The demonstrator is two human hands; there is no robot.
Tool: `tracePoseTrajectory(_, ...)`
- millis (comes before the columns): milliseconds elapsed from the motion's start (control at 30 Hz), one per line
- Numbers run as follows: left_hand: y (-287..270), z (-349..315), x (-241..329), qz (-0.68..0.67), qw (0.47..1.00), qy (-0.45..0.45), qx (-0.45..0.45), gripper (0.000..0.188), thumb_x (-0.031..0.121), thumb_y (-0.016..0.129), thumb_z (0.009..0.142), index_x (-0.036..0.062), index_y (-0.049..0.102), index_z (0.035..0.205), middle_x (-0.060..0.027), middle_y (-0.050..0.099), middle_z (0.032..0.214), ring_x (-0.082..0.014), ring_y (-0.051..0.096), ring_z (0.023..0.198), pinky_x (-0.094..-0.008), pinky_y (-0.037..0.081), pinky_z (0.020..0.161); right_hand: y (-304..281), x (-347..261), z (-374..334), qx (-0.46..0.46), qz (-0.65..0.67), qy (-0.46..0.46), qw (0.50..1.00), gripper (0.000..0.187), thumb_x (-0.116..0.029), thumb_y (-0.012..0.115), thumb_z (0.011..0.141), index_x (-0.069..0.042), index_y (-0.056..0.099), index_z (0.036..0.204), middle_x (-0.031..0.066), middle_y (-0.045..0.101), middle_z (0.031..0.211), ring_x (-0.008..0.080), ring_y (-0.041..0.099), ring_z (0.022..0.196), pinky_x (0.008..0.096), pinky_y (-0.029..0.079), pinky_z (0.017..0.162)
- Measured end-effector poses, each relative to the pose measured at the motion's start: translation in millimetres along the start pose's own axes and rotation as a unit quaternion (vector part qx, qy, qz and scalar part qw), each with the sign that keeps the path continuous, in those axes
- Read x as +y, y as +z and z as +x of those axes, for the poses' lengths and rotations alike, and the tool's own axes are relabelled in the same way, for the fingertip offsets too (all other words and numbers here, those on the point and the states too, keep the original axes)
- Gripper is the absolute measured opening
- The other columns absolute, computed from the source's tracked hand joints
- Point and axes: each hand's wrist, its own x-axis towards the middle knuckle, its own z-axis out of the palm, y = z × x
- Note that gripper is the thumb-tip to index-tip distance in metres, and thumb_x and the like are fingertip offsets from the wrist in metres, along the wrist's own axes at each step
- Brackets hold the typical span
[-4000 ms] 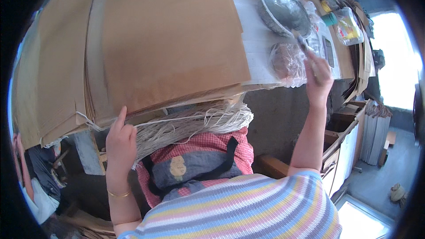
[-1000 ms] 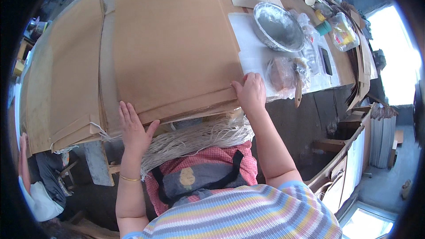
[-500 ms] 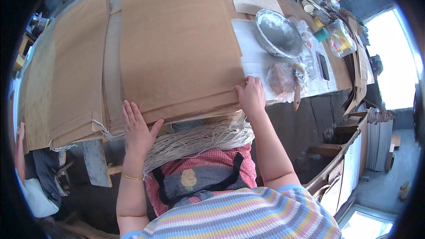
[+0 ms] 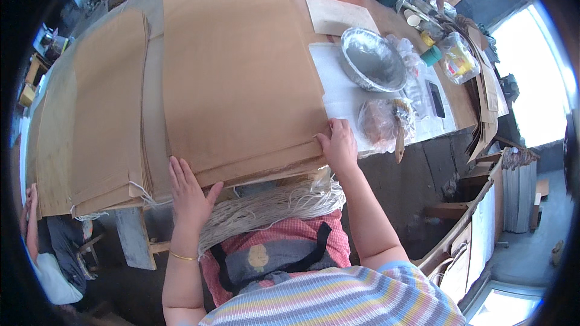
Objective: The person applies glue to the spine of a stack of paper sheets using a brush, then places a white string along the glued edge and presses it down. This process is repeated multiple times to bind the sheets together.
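A stack of large brown paper sheets (image 4: pixel 241 66) lies in front of me, its near edge showing several layers. My left hand (image 4: pixel 192 192) rests at the stack's near left corner, fingers stretched and thumb spread away from them. At the near right corner, my right hand (image 4: pixel 339 148) pinches the edge of the sheets between thumb and fingers. Below the table edge, a thick bundle of white strings (image 4: pixel 266 214) lies across my lap, over a red checked apron (image 4: pixel 308 227) with a grey panel.
A second brown paper stack (image 4: pixel 109 115) with white strings lies left. On the right are a metal basin (image 4: pixel 371 63) of grey paste, a brush (image 4: pixel 400 136) on a plastic-wrapped lump, a phone (image 4: pixel 435 99) and a plastic jar (image 4: pixel 458 60). Other people are at far right and far left.
The view has tilted, so the table and its things sit lower in the picture. Both my hands stay at the same corners of the stack.
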Motion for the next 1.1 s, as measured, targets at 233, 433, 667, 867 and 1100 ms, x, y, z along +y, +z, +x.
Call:
tracePoseTrajectory(233,-3,-1,1,0.019,1.000,0.001,0.002,0.105,0.055,0.061,0.081,-0.0146,0.012,0.141,-0.0313,0.007,0.151,-0.0423,0.008,0.141,-0.0446,0.013,0.116,-6,-10,10,-0.060,-0.009,0.060,0.996,0.042,-0.017,0.073,0.074,-0.002,0.054,0.108,0.0177,0.053,0.111,0.0352,0.054,0.105,0.0424,0.046,0.089)
tracePoseTrajectory(433,4,-3,-14,-0.169,0.981,0.054,0.076,0.100,0.052,0.063,0.082,-0.0097,0.014,0.143,-0.0303,0.013,0.150,-0.0449,0.013,0.139,-0.0466,0.017,0.114,-7,-4,0,-0.013,0.137,0.008,0.990,0.025,-0.008,0.066,0.079,0.000,0.055,0.099,0.0165,0.060,0.097,0.0316,0.061,0.088,0.0374,0.049,0.079)
tracePoseTrajectory(667,-6,-33,-46,-0.525,0.836,-0.139,0.071,0.031,0.027,0.065,0.088,-0.0003,0.057,0.102,-0.0044,0.060,0.071,-0.0150,0.056,0.060,-0.0311,0.047,0.057,-73,15,-11,-0.202,0.563,0.149,0.788,0.026,-0.005,0.055,0.088,0.004,0.056,0.113,0.0074,0.064,0.100,0.0131,0.062,0.088,0.0257,0.050,0.079)
tracePoseTrajectory(867,-38,-53,-70,-0.146,0.937,0.026,0.317,0.003,0.006,0.059,0.081,0.0034,0.061,0.081,-0.0150,0.061,0.072,-0.0361,0.059,0.066,-0.0444,0.046,0.058,-10,-38,-46,-0.070,0.221,-0.025,0.972,0.016,-0.012,0.052,0.093,0.002,0.060,0.095,0.0099,0.061,0.077,0.0122,0.055,0.076,0.0306,0.046,0.068)
tracePoseTrajectory(1100,-102,-42,-289,-0.157,0.863,-0.186,0.443,0.026,0.017,0.053,0.095,-0.0064,0.060,0.084,-0.0139,0.062,0.070,-0.0139,0.051,0.062,-0.0332,0.045,0.060,72,-221,-44,-0.373,0.516,0.001,0.771,0.028,-0.010,0.055,0.091,0.003,0.052,0.116,0.0059,0.059,0.088,0.0095,0.052,0.073,0.0245,0.045,0.060)
